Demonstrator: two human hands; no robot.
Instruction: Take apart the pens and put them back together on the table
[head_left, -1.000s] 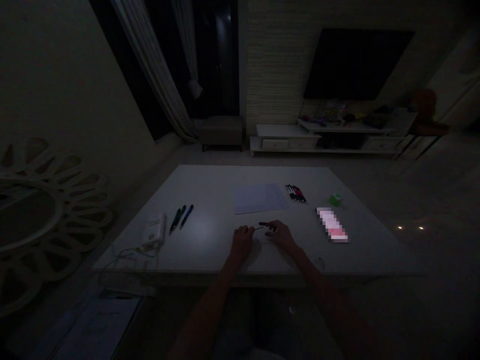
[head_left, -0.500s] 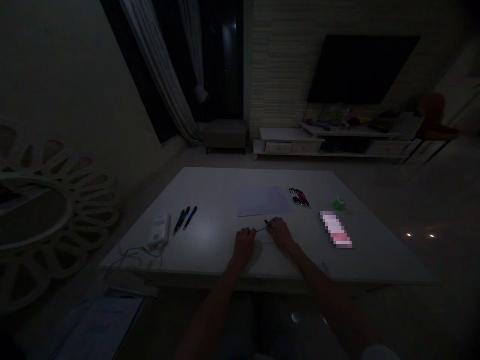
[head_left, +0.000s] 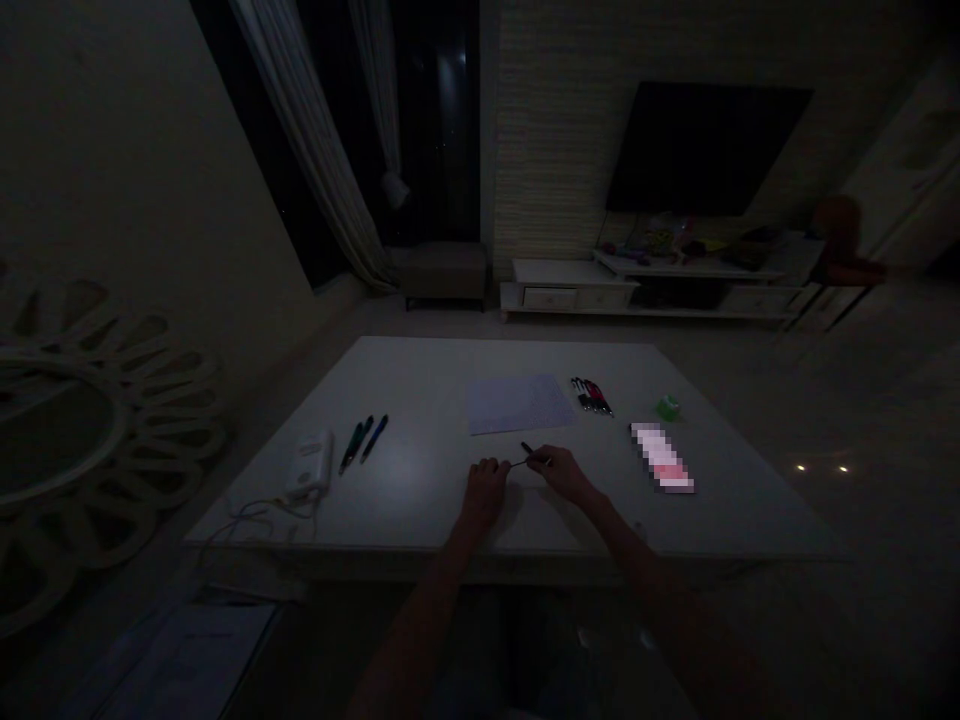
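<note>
The room is very dark. My left hand (head_left: 486, 483) rests curled on the white table (head_left: 420, 370), its fingers pinched on a thin rod-like piece that I cannot name. My right hand (head_left: 561, 471) is closed on a dark pen (head_left: 532, 452) just beside it. The two hands nearly meet, and the thin piece runs between them. A sheet of paper (head_left: 519, 402) lies flat just beyond the hands.
A bunch of pens (head_left: 592, 393) and a small green object (head_left: 668, 407) lie at the right, near a pink-white flat item (head_left: 661, 457). At the left lie three pens (head_left: 363, 440) and a white charger (head_left: 309, 463) with cable. A TV stand (head_left: 645, 285) stands behind.
The hands stay close together with the pen between them; the pen in my right hand has tilted a little. The view has shifted slightly.
</note>
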